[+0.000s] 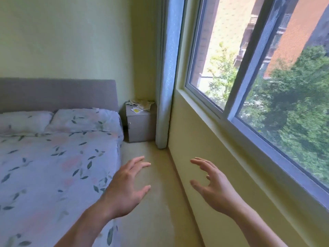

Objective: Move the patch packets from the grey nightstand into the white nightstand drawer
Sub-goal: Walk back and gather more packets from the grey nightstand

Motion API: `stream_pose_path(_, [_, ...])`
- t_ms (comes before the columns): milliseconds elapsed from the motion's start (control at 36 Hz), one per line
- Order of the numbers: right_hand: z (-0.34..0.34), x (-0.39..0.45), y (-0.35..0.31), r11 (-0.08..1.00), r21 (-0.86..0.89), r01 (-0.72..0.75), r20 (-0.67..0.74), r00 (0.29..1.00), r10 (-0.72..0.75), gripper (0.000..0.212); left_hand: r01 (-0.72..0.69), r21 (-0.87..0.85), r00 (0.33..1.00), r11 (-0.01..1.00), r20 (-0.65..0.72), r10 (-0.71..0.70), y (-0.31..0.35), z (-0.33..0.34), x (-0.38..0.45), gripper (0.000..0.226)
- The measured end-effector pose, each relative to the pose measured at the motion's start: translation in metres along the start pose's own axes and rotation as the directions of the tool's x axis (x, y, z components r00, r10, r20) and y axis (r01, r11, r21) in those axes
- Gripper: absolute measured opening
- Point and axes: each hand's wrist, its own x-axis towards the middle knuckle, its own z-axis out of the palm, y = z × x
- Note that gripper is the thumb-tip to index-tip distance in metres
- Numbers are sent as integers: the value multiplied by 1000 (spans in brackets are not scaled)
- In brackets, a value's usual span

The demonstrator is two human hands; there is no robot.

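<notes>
The grey nightstand (140, 125) stands in the far corner between the bed and the curtain. A loose pile of pale patch packets (140, 105) covers its top, one with a yellow spot near the front edge. My left hand (127, 186) and my right hand (212, 186) are held out in front of me over the floor strip, well short of the nightstand. Both hands have their fingers spread and hold nothing. The white nightstand is not in view.
A bed with a floral cover (53, 166), two pillows and a grey headboard (58, 94) fills the left. A narrow strip of beige floor (151, 154) leads to the nightstand. A wall under a large window (249, 86) bounds the right, with a pale curtain (167, 77) in the corner.
</notes>
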Motion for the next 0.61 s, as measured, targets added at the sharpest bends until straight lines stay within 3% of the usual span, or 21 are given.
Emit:
stream_pose_path(306, [48,204,-31,965,38,260,186,947,-262,58,325,61,931,944,-198,-308,-99,-56,67,56])
stream_pose_path(472, [54,320,-30,964,-11,264,203,945,-257,60,364,30,916,931,-192,-352,-159,-64,168,56])
stream_pose_path(611, [45,406,-28,974,-9,228,140,964,-225,58,272,39,953,961,-150,-264,-189,-70,281,55])
